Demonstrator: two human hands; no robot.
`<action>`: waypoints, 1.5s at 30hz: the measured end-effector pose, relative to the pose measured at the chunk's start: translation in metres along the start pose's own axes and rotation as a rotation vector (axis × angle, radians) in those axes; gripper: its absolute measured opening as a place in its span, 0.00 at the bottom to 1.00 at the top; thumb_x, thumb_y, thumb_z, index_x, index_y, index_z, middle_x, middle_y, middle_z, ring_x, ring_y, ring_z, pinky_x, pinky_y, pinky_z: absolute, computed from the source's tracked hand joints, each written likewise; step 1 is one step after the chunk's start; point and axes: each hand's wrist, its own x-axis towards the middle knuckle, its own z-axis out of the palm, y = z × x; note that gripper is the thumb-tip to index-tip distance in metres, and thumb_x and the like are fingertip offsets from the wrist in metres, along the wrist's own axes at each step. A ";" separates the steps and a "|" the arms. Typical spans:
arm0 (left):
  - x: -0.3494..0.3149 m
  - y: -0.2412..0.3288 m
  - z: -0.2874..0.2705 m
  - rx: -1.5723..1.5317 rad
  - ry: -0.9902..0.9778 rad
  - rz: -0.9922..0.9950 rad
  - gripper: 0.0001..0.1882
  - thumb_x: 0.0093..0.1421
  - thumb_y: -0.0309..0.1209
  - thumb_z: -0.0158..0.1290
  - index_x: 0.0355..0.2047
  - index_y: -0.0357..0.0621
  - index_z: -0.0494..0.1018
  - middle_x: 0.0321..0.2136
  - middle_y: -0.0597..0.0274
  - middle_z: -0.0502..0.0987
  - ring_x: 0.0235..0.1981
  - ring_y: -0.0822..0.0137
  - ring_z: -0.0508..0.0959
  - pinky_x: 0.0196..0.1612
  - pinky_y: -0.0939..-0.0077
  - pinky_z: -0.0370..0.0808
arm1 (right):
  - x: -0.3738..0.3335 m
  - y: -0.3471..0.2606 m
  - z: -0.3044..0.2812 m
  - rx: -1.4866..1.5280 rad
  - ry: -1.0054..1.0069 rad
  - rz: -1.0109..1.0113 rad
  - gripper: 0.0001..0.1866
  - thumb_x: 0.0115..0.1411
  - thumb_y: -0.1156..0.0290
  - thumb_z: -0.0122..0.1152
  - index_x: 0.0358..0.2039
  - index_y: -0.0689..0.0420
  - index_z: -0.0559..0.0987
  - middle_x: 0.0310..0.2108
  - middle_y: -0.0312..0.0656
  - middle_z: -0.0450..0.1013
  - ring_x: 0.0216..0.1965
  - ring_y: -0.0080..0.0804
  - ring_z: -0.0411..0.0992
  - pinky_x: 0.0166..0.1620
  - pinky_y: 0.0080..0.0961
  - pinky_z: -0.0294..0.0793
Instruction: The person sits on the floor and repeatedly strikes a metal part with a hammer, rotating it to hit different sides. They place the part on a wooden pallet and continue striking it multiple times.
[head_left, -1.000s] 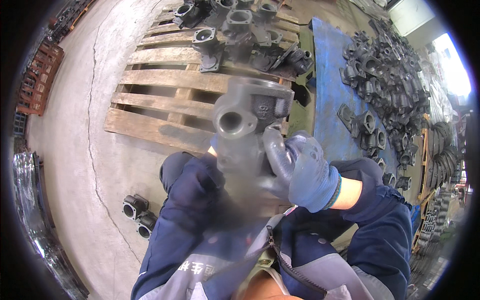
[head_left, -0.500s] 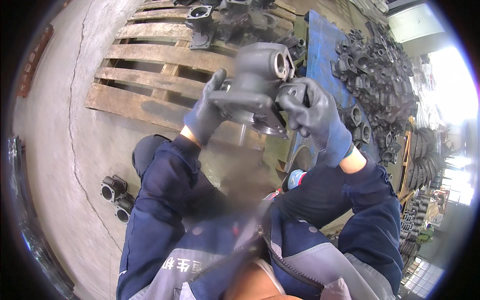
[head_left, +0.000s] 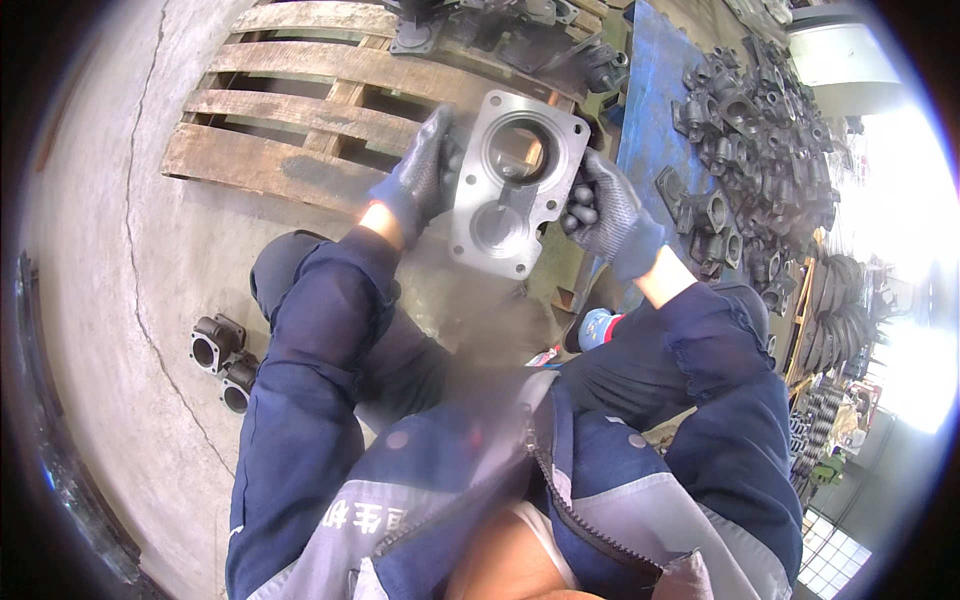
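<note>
Between my two gloved hands a dark cast-metal housing (head_left: 520, 190) is held up in front of me. Its flat machined flange faces me, with one deep round bore, a shallower round recess and several bolt holes round the edge. My left hand (head_left: 425, 170) is closed on the housing's left side, its thumb pointing up. On the opposite side my right hand (head_left: 605, 208) grips with curled fingers. Both wear grey-black coated gloves with blue cuffs. The body of the housing behind the flange is hidden.
A wooden pallet (head_left: 270, 175) lies beyond my hands, with several dark castings (head_left: 480, 35) on its far part. To the right, a blue surface (head_left: 650, 130) bears a large heap of castings (head_left: 750, 140). Two castings (head_left: 222, 355) rest on the concrete floor at left.
The housing has been turned over, so its machined flange face now points toward me instead of downward. My right hand has shifted its hold along the side.
</note>
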 end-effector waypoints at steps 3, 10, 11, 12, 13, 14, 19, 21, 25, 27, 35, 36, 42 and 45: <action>0.015 -0.012 -0.022 0.117 0.108 0.012 0.24 0.60 0.62 0.54 0.25 0.58 0.67 0.15 0.77 0.63 0.13 0.81 0.59 0.17 0.85 0.58 | 0.024 0.035 0.001 0.152 0.008 0.056 0.15 0.69 0.56 0.52 0.25 0.44 0.70 0.15 0.25 0.59 0.14 0.20 0.53 0.26 0.24 0.61; 0.035 -0.032 -0.105 1.402 -0.047 0.351 0.41 0.60 0.65 0.50 0.62 0.46 0.65 0.60 0.50 0.67 0.60 0.56 0.65 0.62 0.65 0.60 | 0.084 0.152 0.021 0.235 0.205 0.072 0.13 0.71 0.59 0.46 0.27 0.44 0.69 0.18 0.26 0.62 0.18 0.20 0.60 0.25 0.24 0.65; 0.035 -0.035 -0.111 1.672 -0.050 0.441 0.44 0.60 0.64 0.50 0.66 0.45 0.63 0.65 0.47 0.64 0.65 0.54 0.63 0.66 0.62 0.58 | 0.086 0.164 0.019 0.202 0.144 0.087 0.12 0.72 0.59 0.47 0.29 0.45 0.70 0.21 0.28 0.64 0.19 0.20 0.61 0.25 0.24 0.66; 0.037 -0.030 -0.115 1.520 -0.080 0.387 0.43 0.61 0.62 0.50 0.65 0.44 0.64 0.66 0.47 0.63 0.65 0.53 0.63 0.65 0.61 0.59 | 0.084 0.177 0.018 0.282 0.084 0.097 0.11 0.71 0.60 0.48 0.30 0.46 0.70 0.22 0.28 0.64 0.20 0.20 0.62 0.25 0.23 0.66; 0.037 -0.026 -0.114 1.337 -0.059 0.240 0.41 0.62 0.60 0.51 0.65 0.44 0.64 0.64 0.47 0.65 0.63 0.53 0.65 0.64 0.60 0.61 | 0.082 0.189 0.017 0.355 0.058 0.109 0.11 0.71 0.60 0.49 0.31 0.46 0.70 0.23 0.29 0.65 0.21 0.20 0.63 0.25 0.22 0.66; 0.036 -0.021 -0.110 1.016 0.045 -0.034 0.39 0.62 0.58 0.52 0.65 0.45 0.64 0.62 0.47 0.66 0.62 0.53 0.66 0.62 0.59 0.63 | 0.082 0.199 0.018 0.432 0.032 0.124 0.10 0.71 0.60 0.50 0.31 0.47 0.70 0.24 0.30 0.65 0.22 0.20 0.63 0.25 0.21 0.67; -0.005 -0.002 -0.070 1.045 0.143 0.056 0.33 0.55 0.55 0.59 0.51 0.44 0.73 0.41 0.50 0.80 0.43 0.53 0.80 0.46 0.63 0.75 | 0.093 0.211 0.016 0.303 -0.092 0.119 0.09 0.69 0.58 0.52 0.33 0.46 0.72 0.22 0.28 0.65 0.22 0.19 0.64 0.25 0.18 0.66; -0.014 -0.019 -0.044 1.636 0.174 0.360 0.31 0.50 0.50 0.62 0.49 0.43 0.73 0.38 0.46 0.80 0.43 0.48 0.80 0.48 0.61 0.75 | 0.099 0.205 0.014 0.210 -0.175 0.076 0.09 0.69 0.57 0.53 0.33 0.46 0.72 0.22 0.27 0.65 0.22 0.19 0.64 0.25 0.19 0.67; -0.045 -0.094 -0.042 2.239 0.045 0.711 0.35 0.56 0.45 0.56 0.58 0.36 0.64 0.53 0.41 0.72 0.58 0.51 0.72 0.63 0.56 0.64 | 0.096 0.201 0.010 0.252 -0.088 0.229 0.12 0.69 0.55 0.51 0.38 0.47 0.75 0.25 0.29 0.71 0.26 0.21 0.69 0.29 0.21 0.69; -0.024 -0.121 -0.048 2.349 0.270 0.901 0.35 0.52 0.41 0.59 0.60 0.45 0.64 0.51 0.46 0.75 0.60 0.51 0.69 0.60 0.54 0.67 | 0.098 0.207 0.003 0.150 -0.170 0.207 0.15 0.69 0.52 0.50 0.41 0.50 0.76 0.28 0.32 0.74 0.28 0.24 0.71 0.31 0.22 0.70; 0.008 -0.095 -0.065 1.972 0.469 0.464 0.21 0.47 0.31 0.61 0.43 0.44 0.73 0.39 0.48 0.80 0.41 0.44 0.80 0.43 0.56 0.77 | 0.182 0.236 -0.039 -0.694 0.133 -0.113 0.18 0.64 0.58 0.53 0.41 0.60 0.79 0.27 0.41 0.78 0.22 0.29 0.74 0.27 0.28 0.73; 0.008 -0.081 -0.073 1.884 0.450 0.524 0.21 0.46 0.30 0.62 0.42 0.43 0.74 0.36 0.48 0.81 0.38 0.44 0.81 0.40 0.57 0.78 | 0.186 0.238 -0.039 -0.760 0.150 -0.219 0.16 0.64 0.61 0.54 0.40 0.60 0.80 0.26 0.41 0.78 0.21 0.28 0.73 0.27 0.27 0.73; 0.002 -0.079 -0.137 1.452 0.081 0.372 0.14 0.57 0.25 0.53 0.44 0.44 0.79 0.31 0.52 0.81 0.34 0.56 0.82 0.38 0.65 0.78 | 0.163 0.217 -0.022 -0.619 0.210 -0.569 0.13 0.61 0.71 0.56 0.44 0.61 0.80 0.39 0.47 0.78 0.38 0.40 0.75 0.43 0.31 0.74; 0.001 -0.089 -0.161 1.295 0.119 0.253 0.13 0.60 0.28 0.52 0.44 0.47 0.78 0.32 0.53 0.81 0.35 0.56 0.82 0.39 0.66 0.78 | 0.153 0.200 -0.016 -0.547 0.088 -0.542 0.15 0.62 0.70 0.55 0.48 0.61 0.79 0.49 0.52 0.76 0.48 0.49 0.75 0.53 0.34 0.74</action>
